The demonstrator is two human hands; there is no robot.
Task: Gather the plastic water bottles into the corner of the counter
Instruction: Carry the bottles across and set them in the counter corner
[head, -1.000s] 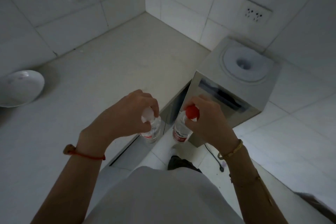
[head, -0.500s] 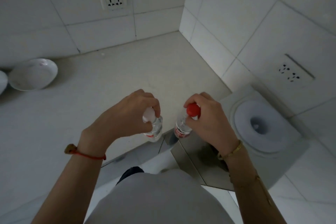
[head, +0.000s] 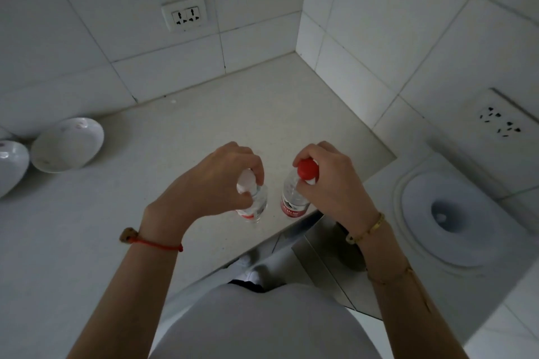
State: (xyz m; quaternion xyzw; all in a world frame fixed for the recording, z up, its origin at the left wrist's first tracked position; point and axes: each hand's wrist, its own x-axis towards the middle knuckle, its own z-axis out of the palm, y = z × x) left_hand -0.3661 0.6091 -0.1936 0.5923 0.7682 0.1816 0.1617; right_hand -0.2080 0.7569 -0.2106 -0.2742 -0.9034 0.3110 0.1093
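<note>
I hold two small clear plastic water bottles by their necks, side by side above the near right part of the white counter [head: 180, 137]. My left hand [head: 210, 183] grips the white-capped bottle [head: 256, 204], and its fingers cover most of the cap. My right hand [head: 329, 183] grips the red-capped bottle [head: 291, 204], which has a red label. Both bottles hang upright; whether their bases touch the counter I cannot tell. The counter's corner [head: 294, 55], where the two tiled walls meet, lies beyond the hands.
Two white bowls [head: 67, 144] [head: 11, 163] sit at the counter's left against the wall. A water dispenser [head: 449, 213] stands to the right, below counter level. Wall sockets [head: 185, 17] [head: 500, 124] sit on both tiled walls. The counter's front edge runs just under my hands.
The view has swung left and up from the dispenser to the counter. Both hands, still gripping the bottles, now hang over the counter's near edge instead of in front of the dispenser.
</note>
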